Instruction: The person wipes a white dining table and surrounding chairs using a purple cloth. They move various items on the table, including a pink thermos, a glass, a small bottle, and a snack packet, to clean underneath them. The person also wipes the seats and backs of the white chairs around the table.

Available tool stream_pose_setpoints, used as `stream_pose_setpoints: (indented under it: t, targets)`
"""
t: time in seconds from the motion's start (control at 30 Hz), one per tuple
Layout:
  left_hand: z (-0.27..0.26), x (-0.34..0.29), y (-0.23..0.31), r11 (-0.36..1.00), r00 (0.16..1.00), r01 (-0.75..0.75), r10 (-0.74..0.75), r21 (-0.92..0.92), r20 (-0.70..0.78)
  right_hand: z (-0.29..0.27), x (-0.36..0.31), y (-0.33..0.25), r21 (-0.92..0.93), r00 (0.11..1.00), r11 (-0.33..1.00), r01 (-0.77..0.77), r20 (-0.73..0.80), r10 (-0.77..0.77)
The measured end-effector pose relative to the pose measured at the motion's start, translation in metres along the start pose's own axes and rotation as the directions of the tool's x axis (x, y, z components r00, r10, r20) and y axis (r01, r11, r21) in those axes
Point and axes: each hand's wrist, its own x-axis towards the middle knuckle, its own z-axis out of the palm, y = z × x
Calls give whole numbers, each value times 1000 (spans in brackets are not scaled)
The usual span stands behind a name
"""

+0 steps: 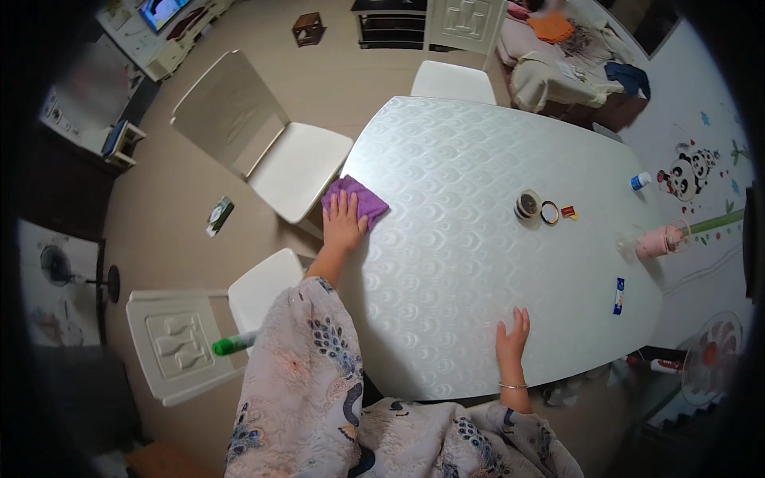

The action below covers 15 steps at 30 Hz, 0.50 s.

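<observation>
My left hand [343,229] lies flat on a folded purple cloth [369,204], fingers stretched and a little apart. The cloth sits at the left edge of a pale, glossy table [446,263] with a scalloped pattern. Beside the table's near edge, my right hand [511,341] rests with its fingers extended and nothing in them; a bangle [512,386] circles that wrist. Farther off to the right stand a small dark-filled jar [527,205], a round lid [550,212] and a little red packet [568,212].
Toward the table's right edge are a white bottle with a blue label [640,182], a pink bottle [661,241] and a blue sachet [619,295]. White chairs [299,167] stand around the table; a green-capped can [233,344] is by the near-left one. A fan [712,357] stands at right.
</observation>
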Motion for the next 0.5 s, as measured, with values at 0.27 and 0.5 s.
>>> stream_pose_setpoints:
  t: [0.27, 0.5]
  targets:
    - [6, 79, 16, 979, 977, -203, 203, -11, 68, 21, -21, -15, -23, 990, 994, -104, -97, 102]
    - [-13, 21, 22, 858, 844, -495, 513, -139, 158, 32, -31, -13, -123, 978, 982, -140, -171, 118]
